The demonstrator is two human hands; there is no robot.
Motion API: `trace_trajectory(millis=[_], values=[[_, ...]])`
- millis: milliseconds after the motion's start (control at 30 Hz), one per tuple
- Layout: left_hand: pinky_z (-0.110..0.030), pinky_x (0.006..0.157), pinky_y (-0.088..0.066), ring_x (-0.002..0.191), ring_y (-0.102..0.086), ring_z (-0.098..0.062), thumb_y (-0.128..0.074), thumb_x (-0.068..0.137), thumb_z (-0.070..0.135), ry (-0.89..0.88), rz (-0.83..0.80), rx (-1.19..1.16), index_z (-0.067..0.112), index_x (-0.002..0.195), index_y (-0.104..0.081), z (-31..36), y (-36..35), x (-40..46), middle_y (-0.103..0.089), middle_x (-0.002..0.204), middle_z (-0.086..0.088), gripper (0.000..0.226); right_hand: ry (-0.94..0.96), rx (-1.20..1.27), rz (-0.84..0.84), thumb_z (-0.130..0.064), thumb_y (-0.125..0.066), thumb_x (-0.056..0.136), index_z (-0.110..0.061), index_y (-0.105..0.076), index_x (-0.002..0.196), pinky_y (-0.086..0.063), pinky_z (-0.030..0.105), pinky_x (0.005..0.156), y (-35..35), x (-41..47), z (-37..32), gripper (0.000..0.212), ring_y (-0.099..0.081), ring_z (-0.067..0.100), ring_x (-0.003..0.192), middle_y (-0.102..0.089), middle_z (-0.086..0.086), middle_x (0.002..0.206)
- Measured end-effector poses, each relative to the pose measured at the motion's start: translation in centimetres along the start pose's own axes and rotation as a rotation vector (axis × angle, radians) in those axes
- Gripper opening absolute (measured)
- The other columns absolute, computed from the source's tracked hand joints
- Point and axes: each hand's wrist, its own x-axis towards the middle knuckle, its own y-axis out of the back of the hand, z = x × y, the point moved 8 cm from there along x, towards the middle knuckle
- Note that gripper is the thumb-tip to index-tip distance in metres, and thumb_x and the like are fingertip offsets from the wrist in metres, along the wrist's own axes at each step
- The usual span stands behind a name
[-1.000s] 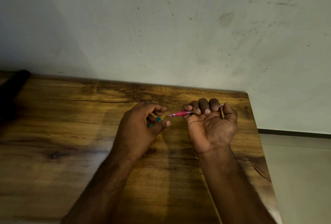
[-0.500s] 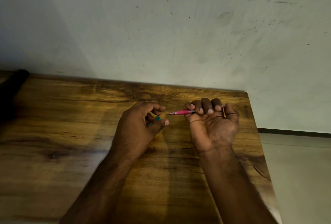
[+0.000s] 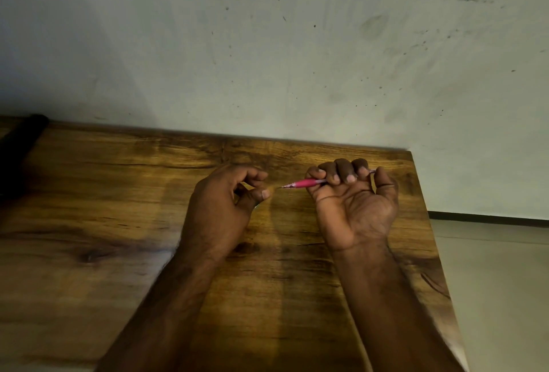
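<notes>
1. Grip state, right hand. My right hand [image 3: 353, 202] was turned palm-up above the wooden table [image 3: 118, 193], with the fingers curled over and clamped round the barrel of the pink pen [image 3: 306, 183]. The thumb stood at the rear end of the pen, where a short length of barrel stuck out past the fingers.

2. Position of the pen. The pen lay roughly level, clear of the table surface. Its bare metal tip pointed toward my left hand [image 3: 225, 205] and stopped just short of the thumb and forefinger, not touching them.

3. Grip state, left hand. The left hand hovered back-up, its fingers curled and the thumb tip drawn close to the forefinger. I could not tell whether anything was pinched there, because the inside of the curl was hidden.

4. Progress. The pen was secured and its writing tip was exposed, so I judged the pick-up step complete. The tip and the left fingertips were aligned but not yet joined. Closing that small gap was the step left to do.

5. Surroundings. A dark cylindrical object [image 3: 20, 139] lay at the far left edge of the table, well apart from both hands.
</notes>
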Motion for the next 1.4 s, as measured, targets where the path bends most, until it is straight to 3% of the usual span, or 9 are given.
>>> trace_trajectory(millis=[700, 1400], values=[[-0.014, 0.067, -0.044, 0.090, -0.058, 0.014, -0.081, 0.082, 0.022, 0.014, 0.006, -0.029, 0.035, 0.103, -0.073, -0.09, 0.02, 0.01, -0.070, 0.098, 0.023, 0.026, -0.006, 0.011, -0.020, -0.043, -0.028, 0.100, -0.016, -0.045, 0.067, -0.036, 0.036, 0.069, -0.18, -0.02, 0.08, 0.046, -0.035, 0.018, 0.059, -0.035, 0.001, 0.061], [-0.007, 0.066, -0.041, 0.091, -0.059, 0.013, -0.080, 0.083, 0.022, 0.011, -0.010, 0.001, 0.033, 0.105, -0.074, -0.19, -0.08, 0.05, -0.071, 0.101, 0.021, 0.025, 0.014, 0.008, -0.002, -0.038, -0.028, 0.099, -0.016, -0.044, 0.065, -0.035, 0.035, 0.068, 0.10, 0.14, -0.05, 0.043, -0.033, 0.018, 0.058, -0.033, 0.001, 0.060]])
